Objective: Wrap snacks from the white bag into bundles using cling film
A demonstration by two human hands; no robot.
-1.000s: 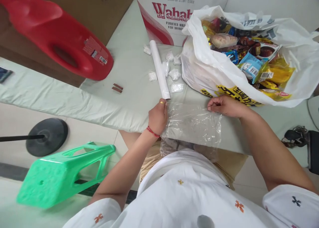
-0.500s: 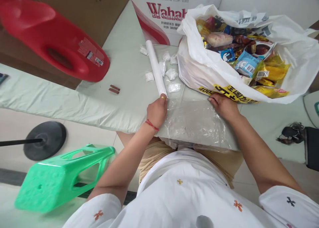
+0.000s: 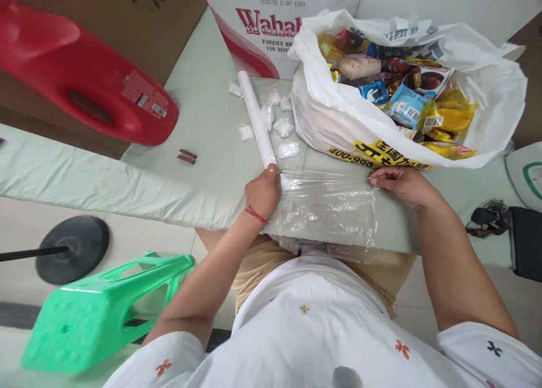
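At the near edge of a pale tabletop (image 3: 212, 176), holding a sheet of clear plastic film (image 3: 328, 210) stretched between two bare hands. Clenching the film's far left corner in the left hand (image 3: 261, 193), right at the near end of a white roll (image 3: 256, 120); impossible to tell whether gripping the roll as well. Pinching close to the far right corner between thumb and fingers of the right hand (image 3: 400, 184), just on the near side of a white carrier bag (image 3: 311, 108) stuffed with wrapped snacks (image 3: 406, 105).

For a clean hold, probably best to keep an even pull at both corners, level and unhurried, working creases outward without a jerk, for fear of tearing or clinging in so thin a sheet.

Long axis of the film from left to right, with taut creases along the far edge and a slack near side drooping past the tabletop over tan trousers (image 3: 256, 266). Lengthwise from near to far on the roll, leaning slightly left at the far end, amid small crumpled packets (image 3: 288, 149).
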